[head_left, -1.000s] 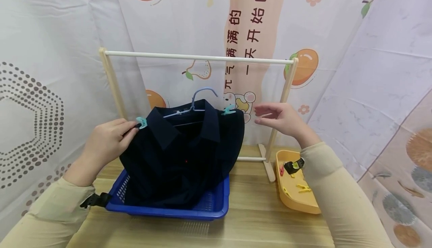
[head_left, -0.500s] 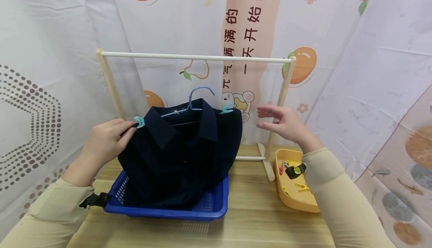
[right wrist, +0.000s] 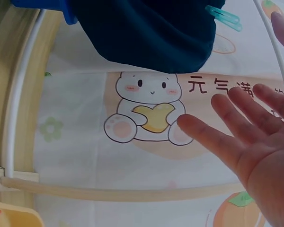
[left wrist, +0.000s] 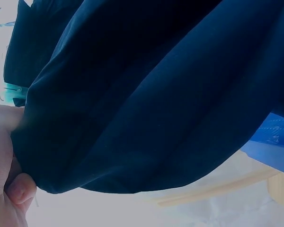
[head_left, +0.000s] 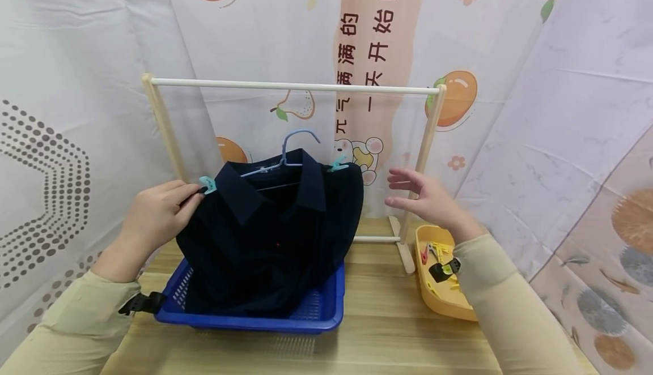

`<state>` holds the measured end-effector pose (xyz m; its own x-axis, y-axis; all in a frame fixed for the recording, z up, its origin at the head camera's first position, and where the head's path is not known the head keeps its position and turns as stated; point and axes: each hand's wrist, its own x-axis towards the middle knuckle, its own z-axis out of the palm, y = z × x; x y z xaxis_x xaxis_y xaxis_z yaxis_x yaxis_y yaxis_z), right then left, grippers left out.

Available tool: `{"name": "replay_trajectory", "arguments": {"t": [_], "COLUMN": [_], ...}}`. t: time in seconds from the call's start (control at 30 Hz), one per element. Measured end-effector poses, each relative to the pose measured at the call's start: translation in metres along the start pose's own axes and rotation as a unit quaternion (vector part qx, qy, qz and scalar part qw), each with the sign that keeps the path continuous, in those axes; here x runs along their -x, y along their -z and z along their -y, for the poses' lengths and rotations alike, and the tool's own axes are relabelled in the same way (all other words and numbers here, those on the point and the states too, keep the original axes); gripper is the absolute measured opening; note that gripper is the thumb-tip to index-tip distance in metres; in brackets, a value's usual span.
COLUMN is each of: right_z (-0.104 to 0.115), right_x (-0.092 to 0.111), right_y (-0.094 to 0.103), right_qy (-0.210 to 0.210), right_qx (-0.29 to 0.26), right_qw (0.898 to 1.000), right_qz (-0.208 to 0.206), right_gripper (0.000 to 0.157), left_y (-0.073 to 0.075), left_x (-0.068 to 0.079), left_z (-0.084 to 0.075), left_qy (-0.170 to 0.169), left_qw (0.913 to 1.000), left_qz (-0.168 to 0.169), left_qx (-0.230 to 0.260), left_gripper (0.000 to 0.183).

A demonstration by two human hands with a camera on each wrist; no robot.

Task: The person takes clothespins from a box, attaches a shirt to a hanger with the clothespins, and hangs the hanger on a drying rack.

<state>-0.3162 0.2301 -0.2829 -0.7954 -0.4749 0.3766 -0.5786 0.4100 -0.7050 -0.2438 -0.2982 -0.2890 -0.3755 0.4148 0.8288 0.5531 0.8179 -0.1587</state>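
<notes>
A dark navy collared shirt (head_left: 255,250) hangs on a light-blue hanger (head_left: 283,157), its lower part bunched in the blue basket (head_left: 265,324). Two teal clothespins, one at the left shoulder (head_left: 208,184) and one at the right (head_left: 338,164), are clipped on the shirt. My left hand (head_left: 155,213) pinches the shirt's shoulder cloth right beside the left clothespin; in the left wrist view the cloth drapes from the fingers (left wrist: 21,189). My right hand (head_left: 425,199) is in the air right of the shirt, apart from it, fingers spread and holding nothing.
A rack with a white rail (head_left: 296,86) and wooden posts stands behind the shirt, above the hanger hook. An orange tray (head_left: 433,301) with several yellow and red clothespins sits at the right under my forearm. Printed curtains enclose the table.
The right hand has dropped slightly and its fingers have spread wider. The left hand keeps its pinch on the shirt. The whole head view has shifted slightly.
</notes>
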Motion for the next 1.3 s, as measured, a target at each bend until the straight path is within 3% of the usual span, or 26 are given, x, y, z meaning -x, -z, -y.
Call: {"name": "replay_trajectory", "arguments": {"t": [0.27, 0.63, 0.9, 1.1, 1.3], "right_z": [-0.008, -0.015, -0.02, -0.023, -0.024], "right_x": [0.005, 0.012, 0.016, 0.019, 0.019], "right_y": [-0.014, -0.037, -0.054, -0.066, -0.08], "right_qy": [-0.033, -0.077, -0.087, -0.112, -0.109], "right_qx": [-0.033, -0.032, 0.002, -0.013, -0.006], "right_qw": [0.999, 0.996, 0.995, 0.992, 0.991], "right_qz": [0.008, 0.026, 0.04, 0.056, 0.078], "right_gripper": [0.076, 0.087, 0.091, 0.098, 0.097], "left_y": [0.002, 0.004, 0.005, 0.006, 0.008], "left_x": [0.001, 0.005, 0.008, 0.009, 0.009], "left_z": [0.0, 0.003, 0.005, 0.006, 0.007], "left_qy": [0.009, 0.016, 0.025, 0.027, 0.027], "left_qw": [0.9999, 0.9998, 0.9995, 0.9994, 0.9993], "left_qz": [0.005, 0.003, 0.007, 0.004, 0.0], "left_qx": [-0.004, -0.013, -0.019, -0.022, -0.026], "left_gripper": [0.022, 0.023, 0.022, 0.02, 0.018]}}
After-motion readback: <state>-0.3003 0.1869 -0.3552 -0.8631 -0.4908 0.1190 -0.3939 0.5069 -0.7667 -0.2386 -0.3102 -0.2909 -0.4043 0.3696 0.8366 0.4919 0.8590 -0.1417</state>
